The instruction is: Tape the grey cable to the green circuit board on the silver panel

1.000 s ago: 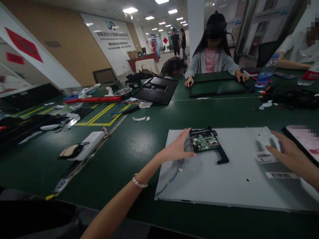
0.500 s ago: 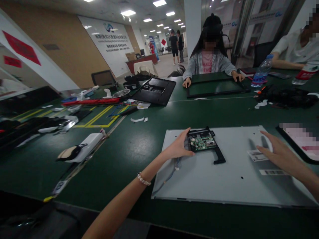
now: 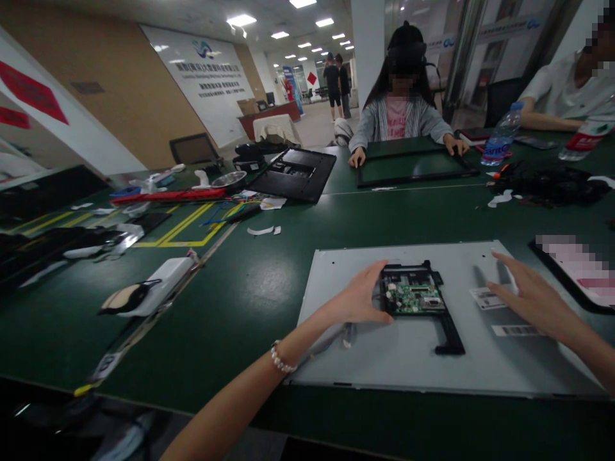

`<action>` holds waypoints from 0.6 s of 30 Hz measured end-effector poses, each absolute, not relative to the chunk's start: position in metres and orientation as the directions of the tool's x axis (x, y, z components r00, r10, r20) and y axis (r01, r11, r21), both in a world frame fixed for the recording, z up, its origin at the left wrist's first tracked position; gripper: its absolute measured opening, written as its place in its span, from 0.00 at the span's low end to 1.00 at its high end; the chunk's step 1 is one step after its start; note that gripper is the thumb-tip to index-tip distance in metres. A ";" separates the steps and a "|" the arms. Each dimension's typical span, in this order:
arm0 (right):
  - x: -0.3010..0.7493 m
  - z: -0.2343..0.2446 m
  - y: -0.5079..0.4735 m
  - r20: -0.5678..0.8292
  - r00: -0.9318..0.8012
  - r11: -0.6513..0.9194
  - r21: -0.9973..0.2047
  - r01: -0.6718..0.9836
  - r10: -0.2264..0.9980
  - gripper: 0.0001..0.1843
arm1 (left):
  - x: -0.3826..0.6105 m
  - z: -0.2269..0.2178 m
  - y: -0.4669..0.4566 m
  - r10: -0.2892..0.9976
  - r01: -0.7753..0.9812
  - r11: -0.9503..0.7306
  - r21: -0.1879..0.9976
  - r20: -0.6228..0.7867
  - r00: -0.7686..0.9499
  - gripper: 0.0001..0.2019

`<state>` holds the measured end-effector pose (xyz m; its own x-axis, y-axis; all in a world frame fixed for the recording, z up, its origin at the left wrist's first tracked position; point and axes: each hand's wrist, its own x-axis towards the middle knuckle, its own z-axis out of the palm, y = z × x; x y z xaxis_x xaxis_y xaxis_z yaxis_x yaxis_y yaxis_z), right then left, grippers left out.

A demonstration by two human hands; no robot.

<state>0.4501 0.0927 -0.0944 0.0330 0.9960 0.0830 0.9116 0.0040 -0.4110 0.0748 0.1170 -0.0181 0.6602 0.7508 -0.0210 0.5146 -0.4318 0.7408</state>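
My left hand (image 3: 364,298) grips the left edge of a black plastic bracket (image 3: 450,333), thumb and fingers at its two corners. A green circuit board (image 3: 417,299) sits in that bracket. Beneath lies a flat grey-white metal panel, the back of a display (image 3: 379,362), on the table; whether the bracket touches it I cannot tell. Thin cables (image 3: 346,336) trail from under my left wrist. Over the panel's right part, my right hand (image 3: 533,298) is open with fingers apart, near a white label (image 3: 487,298) and a barcode strip (image 3: 517,331).
Across the green table (image 3: 269,346), another person's hands hold a black frame (image 3: 418,178). A black cover (image 3: 294,174) lies at the back, a white power pack (image 3: 166,282) at left. A phone-like device (image 3: 576,269) and a water bottle (image 3: 500,137) stand at right.
My left hand has moved the bracket and its circuit board right and towards me across the panel. My right hand stays open in nearly the same place.
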 end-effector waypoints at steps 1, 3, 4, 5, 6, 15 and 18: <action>0.449 -0.094 0.092 0.097 0.035 0.008 -0.411 0.912 0.995 0.37 | 0.075 -0.019 0.116 0.745 0.507 -0.436 0.743 -0.018 0.666 0.54; 0.445 -0.094 0.090 0.132 0.036 0.022 -0.412 0.911 0.991 0.37 | 0.074 -0.023 0.115 0.741 0.497 -0.440 0.748 -0.011 0.671 0.55; 0.444 -0.095 0.089 0.144 0.034 0.029 -0.411 0.911 0.989 0.36 | 0.073 -0.024 0.115 0.743 0.497 -0.438 0.749 -0.010 0.669 0.56; 0.442 -0.096 0.088 0.154 0.031 0.036 -0.411 0.911 0.988 0.36 | 0.071 -0.025 0.115 0.746 0.502 -0.434 0.748 -0.014 0.666 0.57; 0.441 -0.097 0.087 0.158 0.026 0.042 -0.412 0.910 0.987 0.36 | 0.070 -0.025 0.115 0.748 0.510 -0.428 0.746 -0.023 0.663 0.58; 0.452 -0.123 0.093 0.141 -0.009 0.068 -0.419 0.905 0.990 0.38 | 0.058 -0.015 0.114 0.733 0.542 -0.415 0.731 -0.084 0.675 0.59; 0.450 -0.125 0.092 0.161 -0.033 0.095 -0.391 0.916 0.986 0.38 | 0.055 -0.020 0.114 0.738 0.538 -0.415 0.734 -0.074 0.671 0.60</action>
<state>0.4503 0.0916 -0.1246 -0.0334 0.9864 0.1612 0.9156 0.0949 -0.3908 0.0550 0.1139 -0.0205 0.6710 0.7378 -0.0740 0.5376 -0.4153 0.7338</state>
